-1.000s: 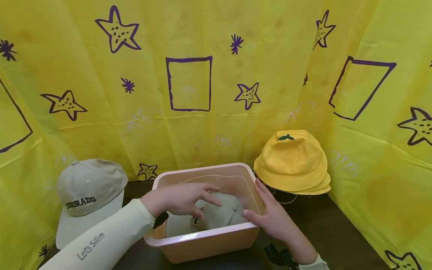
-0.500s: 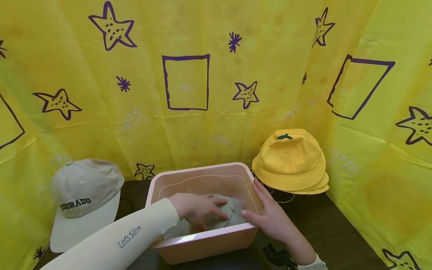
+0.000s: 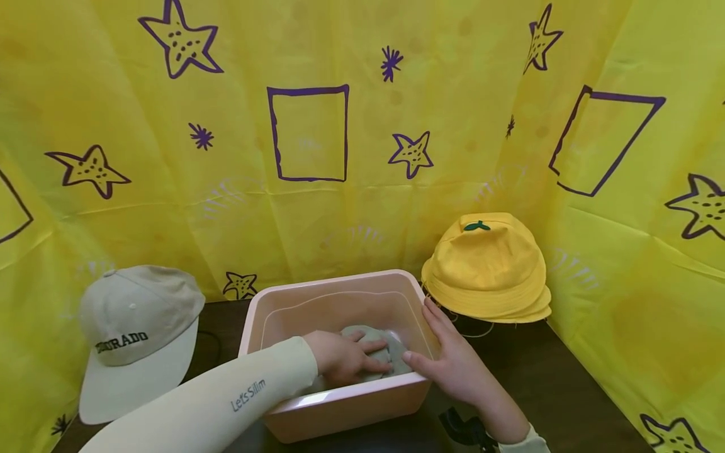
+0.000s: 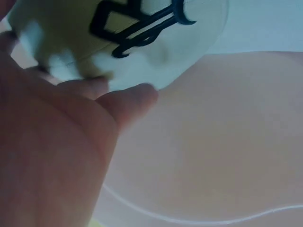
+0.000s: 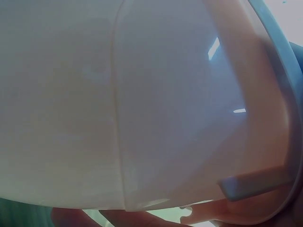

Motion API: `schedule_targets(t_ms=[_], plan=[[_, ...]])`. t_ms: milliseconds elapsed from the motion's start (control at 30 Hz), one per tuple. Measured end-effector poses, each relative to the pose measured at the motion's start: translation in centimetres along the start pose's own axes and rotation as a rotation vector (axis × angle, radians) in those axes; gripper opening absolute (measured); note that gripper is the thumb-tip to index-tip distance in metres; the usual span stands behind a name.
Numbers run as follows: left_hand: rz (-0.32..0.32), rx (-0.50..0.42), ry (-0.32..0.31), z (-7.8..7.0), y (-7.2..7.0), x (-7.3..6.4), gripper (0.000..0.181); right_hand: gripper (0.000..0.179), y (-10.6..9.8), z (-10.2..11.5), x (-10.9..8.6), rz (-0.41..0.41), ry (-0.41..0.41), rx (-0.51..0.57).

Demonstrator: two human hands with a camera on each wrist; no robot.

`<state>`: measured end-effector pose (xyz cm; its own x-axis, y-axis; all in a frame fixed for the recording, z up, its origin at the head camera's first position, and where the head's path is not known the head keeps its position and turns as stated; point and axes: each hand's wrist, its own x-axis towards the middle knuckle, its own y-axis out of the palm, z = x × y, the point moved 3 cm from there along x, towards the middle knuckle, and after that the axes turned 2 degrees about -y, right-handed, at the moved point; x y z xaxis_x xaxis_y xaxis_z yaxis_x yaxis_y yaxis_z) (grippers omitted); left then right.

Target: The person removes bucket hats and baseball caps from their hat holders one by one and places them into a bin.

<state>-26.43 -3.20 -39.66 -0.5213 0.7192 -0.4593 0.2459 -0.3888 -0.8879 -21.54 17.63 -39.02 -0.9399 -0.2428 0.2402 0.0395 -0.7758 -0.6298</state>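
A pink plastic tub (image 3: pixel 340 409) stands in the middle of the dark table. Inside it lies a grey-green cap (image 3: pixel 396 352) with black stitching. My left hand (image 3: pixel 354 355) reaches into the tub and presses on the cap with its fingers spread flat over the crown. The left wrist view shows the cap (image 4: pixel 118 33) close up against my fingers (image 4: pixel 128 101), with the tub's inner wall (image 4: pixel 227 142) behind. My right hand (image 3: pixel 447 358) rests against the tub's right front corner, fingers straight along the outer wall and thumb on the rim. The right wrist view is filled by the tub's wall (image 5: pixel 142 94).
A beige baseball cap (image 3: pixel 133 327) with dark lettering sits at the left. A yellow bucket hat (image 3: pixel 487 270) sits at the back right. A yellow sheet (image 3: pixel 362 189) with purple stars closes in the back and sides. Bare table (image 3: pixel 566 390) shows at the right.
My left hand has come down from above the tub onto the cap and pushed it lower. The right hand has stayed on the tub's corner.
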Motion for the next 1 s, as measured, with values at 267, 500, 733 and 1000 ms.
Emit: schedule_targets(t_ms=[267, 500, 733, 1000], plan=[[0.022, 0.071, -0.047, -0.1, 1.3, 1.2, 0.061, 0.091, 0.0, 0.0, 0.2, 0.006, 0.008, -0.011], [0.049, 0.097, -0.032, -0.1, 2.0, 2.1, 0.060, 0.093, 0.0, 0.0, 0.2, 0.012, 0.013, -0.012], [0.033, 0.110, -0.044, -0.2, 2.4, 2.6, 0.056, 0.094, -0.1, 0.2, 0.1, 0.012, 0.020, -0.019], [-0.003, 0.216, -0.028, -0.3, 2.5, 2.6, 0.059, 0.093, 0.0, 0.2, 0.1, 0.009, 0.019, -0.023]])
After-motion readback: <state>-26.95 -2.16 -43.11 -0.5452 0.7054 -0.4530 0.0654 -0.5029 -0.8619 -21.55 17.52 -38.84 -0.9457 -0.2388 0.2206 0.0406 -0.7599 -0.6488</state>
